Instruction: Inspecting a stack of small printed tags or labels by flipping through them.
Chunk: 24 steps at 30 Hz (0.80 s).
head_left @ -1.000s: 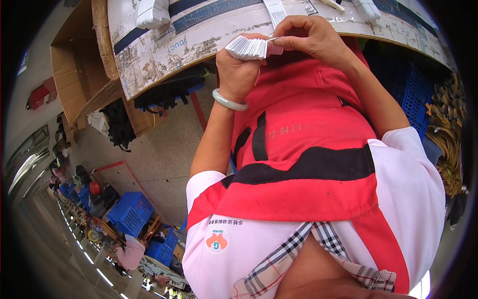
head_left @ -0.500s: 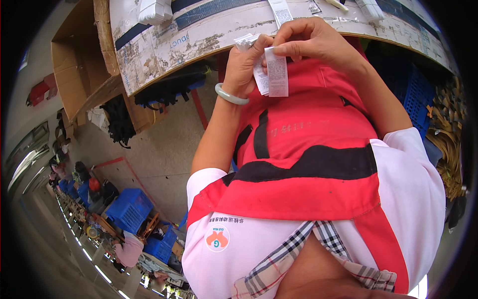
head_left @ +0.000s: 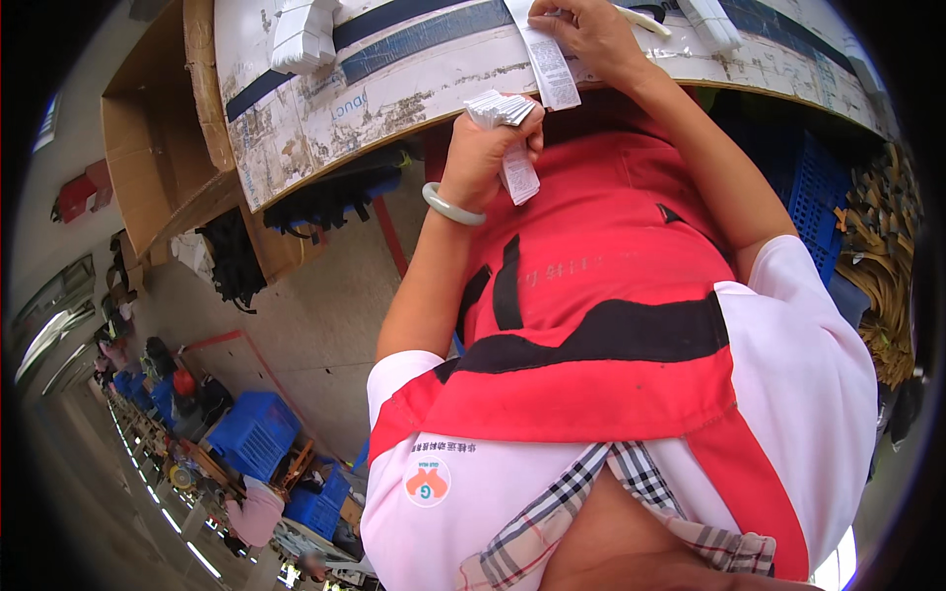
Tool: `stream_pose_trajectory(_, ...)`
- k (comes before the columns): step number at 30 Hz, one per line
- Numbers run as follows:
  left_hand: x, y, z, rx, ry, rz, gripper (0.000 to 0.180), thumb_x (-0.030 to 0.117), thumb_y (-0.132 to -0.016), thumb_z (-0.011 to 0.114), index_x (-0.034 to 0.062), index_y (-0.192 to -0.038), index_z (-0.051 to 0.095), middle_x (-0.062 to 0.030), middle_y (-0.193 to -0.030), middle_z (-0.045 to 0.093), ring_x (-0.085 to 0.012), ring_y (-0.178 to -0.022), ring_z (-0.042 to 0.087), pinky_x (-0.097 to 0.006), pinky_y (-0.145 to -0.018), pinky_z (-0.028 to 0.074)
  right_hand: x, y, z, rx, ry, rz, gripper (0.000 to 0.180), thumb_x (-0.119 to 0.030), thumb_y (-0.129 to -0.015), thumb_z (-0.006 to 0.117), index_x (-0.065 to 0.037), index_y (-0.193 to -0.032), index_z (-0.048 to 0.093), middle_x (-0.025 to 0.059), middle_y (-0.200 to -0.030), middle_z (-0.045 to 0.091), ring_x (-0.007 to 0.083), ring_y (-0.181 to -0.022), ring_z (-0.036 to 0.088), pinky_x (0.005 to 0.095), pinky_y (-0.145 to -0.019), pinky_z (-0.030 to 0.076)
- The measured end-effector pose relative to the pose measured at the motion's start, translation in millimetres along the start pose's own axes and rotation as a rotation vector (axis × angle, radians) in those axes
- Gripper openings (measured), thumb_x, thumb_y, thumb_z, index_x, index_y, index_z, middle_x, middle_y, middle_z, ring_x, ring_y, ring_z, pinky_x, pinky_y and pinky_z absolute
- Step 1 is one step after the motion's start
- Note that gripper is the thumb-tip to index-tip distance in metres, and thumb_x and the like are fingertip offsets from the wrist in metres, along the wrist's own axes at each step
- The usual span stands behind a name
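Note:
My left hand [head_left: 490,148], with a pale bangle [head_left: 453,205] at the wrist, is closed around a bunch of small printed white labels [head_left: 519,173]. Their fanned ends stick out above and below the fist. Farther forward and to the right, over the table, my right hand [head_left: 591,37] has its thumb and fingertips on a long printed white label strip [head_left: 554,71]. The strip lies across the tabletop, its near end by the front edge. Its far end runs out of the picture.
The worn, taped cardboard-covered table [head_left: 296,158] holds a white bundle [head_left: 304,37] at left, another white bundle [head_left: 709,22] and a pale slim tool [head_left: 645,22] at right. An open cardboard box [head_left: 163,128] stands left of it. Blue crates [head_left: 254,433] are on the floor behind.
My right hand has left the left hand and moved forward to the strip on the table. The strip reaches nearer the front edge. My left hand has dropped slightly, still closed on its labels.

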<state>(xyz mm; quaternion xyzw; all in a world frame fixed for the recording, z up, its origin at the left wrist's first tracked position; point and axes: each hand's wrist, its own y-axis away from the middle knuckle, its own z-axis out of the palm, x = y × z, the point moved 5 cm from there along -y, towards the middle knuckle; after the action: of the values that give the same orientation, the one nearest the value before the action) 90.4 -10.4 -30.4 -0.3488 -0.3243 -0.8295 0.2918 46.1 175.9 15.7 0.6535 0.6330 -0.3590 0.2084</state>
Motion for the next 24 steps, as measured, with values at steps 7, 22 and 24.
stream_pose_trajectory(7,8,-3,-1,0.135,-0.18,0.111,0.014,0.0,-0.081,0.071,0.0002,-0.094,0.066,-0.0031,-0.074,0.061,-0.0111,-0.06,0.054,-0.025,-0.053,0.041,17,-3,11,0.013,0.107,-0.178,0.009,-0.013,-0.086,0.063,-0.005,-0.09,0.06,0.0141,-0.093,0.056,0.0355,-0.082,0.061,0.0421,-0.07,0.05)
stream_pose_trajectory(22,39,-7,3,0.265,-0.593,0.481,0.023,0.001,-0.077,0.074,0.0017,-0.099,0.069,-0.003,-0.082,0.068,-0.0105,-0.074,0.062,-0.025,-0.067,0.049,2,4,2,-0.073,-0.002,-0.231,0.011,-0.014,-0.089,0.064,-0.003,-0.093,0.062,0.0079,-0.089,0.056,0.0227,-0.081,0.056,0.0344,-0.069,0.046)
stream_pose_trajectory(24,56,-6,7,0.277,-0.73,0.701,0.027,0.002,-0.076,0.075,0.0019,-0.102,0.069,-0.0044,-0.087,0.069,-0.0116,-0.079,0.063,-0.025,-0.072,0.05,-12,11,-3,-0.118,-0.085,-0.273,0.012,-0.013,-0.093,0.062,-0.002,-0.097,0.062,0.0028,-0.086,0.054,0.012,-0.077,0.05,0.0282,-0.067,0.041)
